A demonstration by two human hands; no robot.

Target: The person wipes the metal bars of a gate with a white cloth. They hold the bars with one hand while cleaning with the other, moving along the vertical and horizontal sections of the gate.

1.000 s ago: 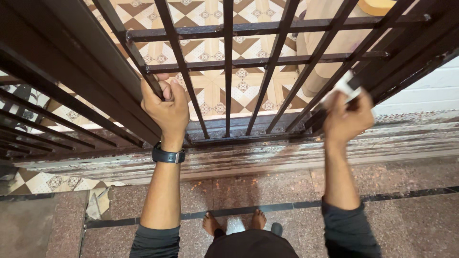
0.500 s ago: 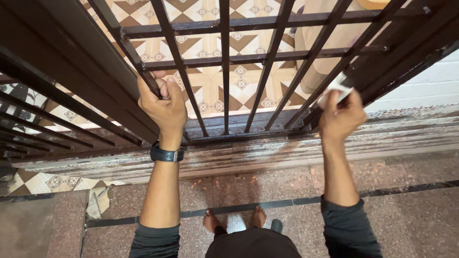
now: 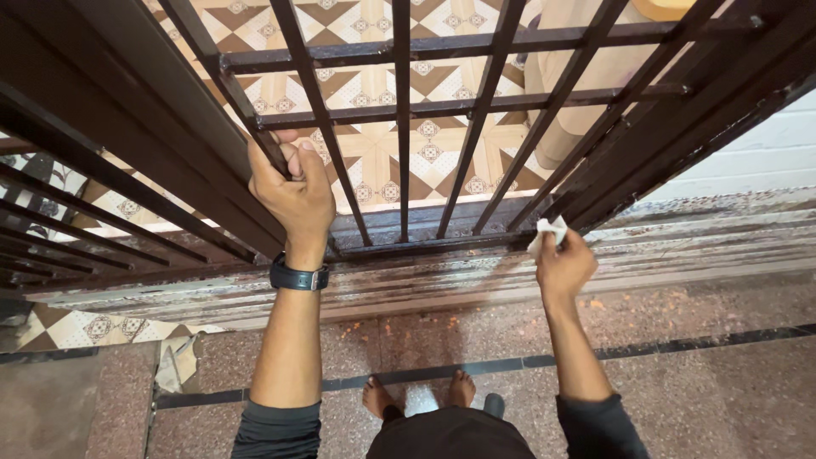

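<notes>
My left hand (image 3: 293, 191) is wrapped tight round a dark bar of the metal gate (image 3: 399, 110), fingers fully closed. My right hand (image 3: 563, 268) pinches a small white cloth (image 3: 546, 231) at its fingertips, pressed to the gate's bottom corner, just above the worn sill (image 3: 680, 246).
</notes>
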